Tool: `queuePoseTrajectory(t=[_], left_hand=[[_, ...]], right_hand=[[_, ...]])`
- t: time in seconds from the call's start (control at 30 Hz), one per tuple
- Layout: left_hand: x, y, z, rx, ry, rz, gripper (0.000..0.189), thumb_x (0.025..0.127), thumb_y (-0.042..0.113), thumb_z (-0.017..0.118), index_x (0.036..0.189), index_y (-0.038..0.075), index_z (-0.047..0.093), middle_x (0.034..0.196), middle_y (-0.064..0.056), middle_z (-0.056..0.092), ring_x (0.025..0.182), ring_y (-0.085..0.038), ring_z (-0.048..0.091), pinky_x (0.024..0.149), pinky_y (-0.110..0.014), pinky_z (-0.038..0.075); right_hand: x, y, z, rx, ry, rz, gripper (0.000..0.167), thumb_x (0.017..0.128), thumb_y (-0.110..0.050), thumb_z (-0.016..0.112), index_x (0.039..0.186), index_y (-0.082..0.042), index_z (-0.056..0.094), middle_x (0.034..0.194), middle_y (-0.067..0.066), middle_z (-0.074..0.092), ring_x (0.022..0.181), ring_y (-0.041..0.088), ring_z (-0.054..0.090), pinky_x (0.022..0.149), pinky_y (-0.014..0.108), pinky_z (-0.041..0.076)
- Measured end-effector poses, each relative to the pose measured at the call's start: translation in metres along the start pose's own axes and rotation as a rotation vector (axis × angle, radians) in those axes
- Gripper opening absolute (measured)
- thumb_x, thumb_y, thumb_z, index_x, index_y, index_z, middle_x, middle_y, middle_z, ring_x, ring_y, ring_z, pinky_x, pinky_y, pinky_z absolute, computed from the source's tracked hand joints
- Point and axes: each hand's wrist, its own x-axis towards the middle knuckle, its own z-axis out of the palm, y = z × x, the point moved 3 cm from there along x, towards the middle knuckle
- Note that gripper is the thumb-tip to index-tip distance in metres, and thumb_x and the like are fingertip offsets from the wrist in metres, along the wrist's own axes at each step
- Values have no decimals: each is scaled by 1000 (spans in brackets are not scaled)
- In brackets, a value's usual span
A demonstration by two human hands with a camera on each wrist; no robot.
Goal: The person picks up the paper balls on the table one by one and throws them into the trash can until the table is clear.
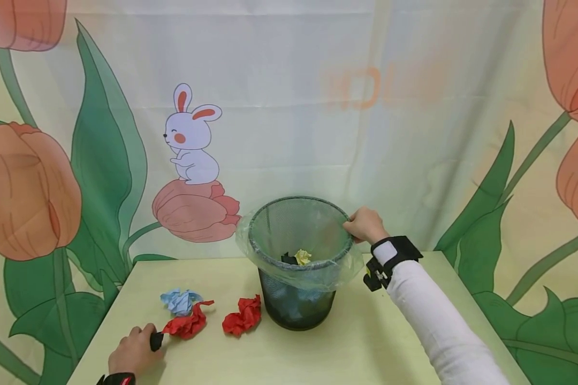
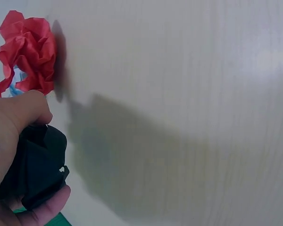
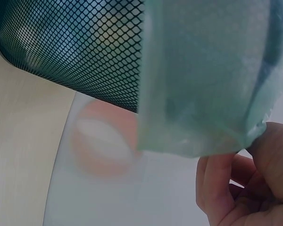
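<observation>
My left hand (image 1: 134, 350) holds a crumpled black paper ball (image 2: 35, 165) low over the table's front left, its fingers and thumb curled round it. Just beyond that hand lies a crumpled red paper ball (image 1: 188, 323), touching or nearly touching a light blue paper ball (image 1: 179, 301). Another red paper ball (image 1: 243, 316) is beside the bin. My right hand (image 1: 366, 224) pinches the right rim of a black mesh wastebasket (image 1: 296, 315), lined with a translucent greenish plastic bag (image 3: 193, 94). Inside the basket are a yellow paper ball (image 1: 302, 258), a black piece and some bluish paper.
The pale table (image 1: 366, 353) carries the basket near its back edge. Directly behind hangs a cloth backdrop (image 1: 289, 107) printed with tulips and a rabbit. The bag's edge folds loosely outward over the basket's rim.
</observation>
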Motion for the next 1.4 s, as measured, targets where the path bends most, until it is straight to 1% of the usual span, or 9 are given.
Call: queuePoseTrajectory(t=[0.23, 0.47, 0.6, 0.7, 0.9, 1.03, 1.2, 1.4], left_hand=[[1, 4, -20, 8, 64, 65, 51, 70, 28, 75, 109, 2, 54, 89, -19, 52, 71, -32, 54, 57, -50, 49], [3, 12, -38, 10, 159, 133, 49, 67, 24, 75, 107, 2, 55, 87, -19, 53, 68, -32, 53, 53, -48, 48], [8, 23, -50, 10, 187, 162, 50, 68, 21, 72, 110, 1, 55, 89, -20, 52, 68, -31, 52, 52, -46, 47], [11, 31, -60, 10, 201, 192, 53, 69, 22, 72, 113, 1, 54, 92, -21, 52, 69, -31, 52, 51, -46, 47], [16, 48, -78, 20, 231, 252, 49, 69, 23, 75, 110, 3, 55, 91, -20, 52, 71, -32, 53, 53, -49, 49], [19, 60, -87, 22, 250, 268, 45, 70, 21, 75, 107, 5, 55, 91, -20, 53, 71, -31, 53, 53, -48, 50], [24, 73, -97, 18, 262, 289, 46, 70, 20, 75, 108, 6, 55, 91, -19, 53, 72, -30, 52, 54, -48, 51], [31, 89, -107, 43, 266, 324, 47, 70, 21, 76, 109, 6, 56, 93, -19, 53, 74, -32, 54, 55, -50, 52]], right_hand=[[0, 0, -1, -7, 5, -2, 46, 86, -11, 50, 46, -17, 30, 41, -5, 27, 42, 12, 54, 39, 19, 26], [-2, -1, -1, -12, 16, -11, 46, 85, -10, 50, 46, -17, 29, 41, -5, 28, 42, 11, 54, 39, 18, 24], [-3, -2, -1, -19, 21, -16, 46, 85, -11, 51, 46, -18, 28, 39, -6, 29, 42, 10, 54, 39, 18, 23], [-3, -2, -1, -19, 23, -15, 46, 85, -10, 51, 46, -19, 28, 38, -6, 29, 42, 10, 54, 38, 18, 23], [-3, -2, -2, -14, 20, -15, 46, 86, -10, 51, 47, -18, 27, 40, -6, 27, 41, 11, 52, 40, 19, 22], [-4, -2, -2, -6, 17, -13, 46, 87, -10, 51, 47, -18, 28, 40, -6, 27, 43, 12, 53, 40, 19, 26], [-7, -4, -3, -2, 9, -7, 47, 88, -11, 50, 47, -18, 28, 39, -8, 26, 46, 14, 56, 41, 19, 26], [-7, -5, -4, -6, 15, -10, 47, 87, -11, 51, 48, -19, 26, 37, -10, 24, 46, 14, 57, 40, 18, 23]])
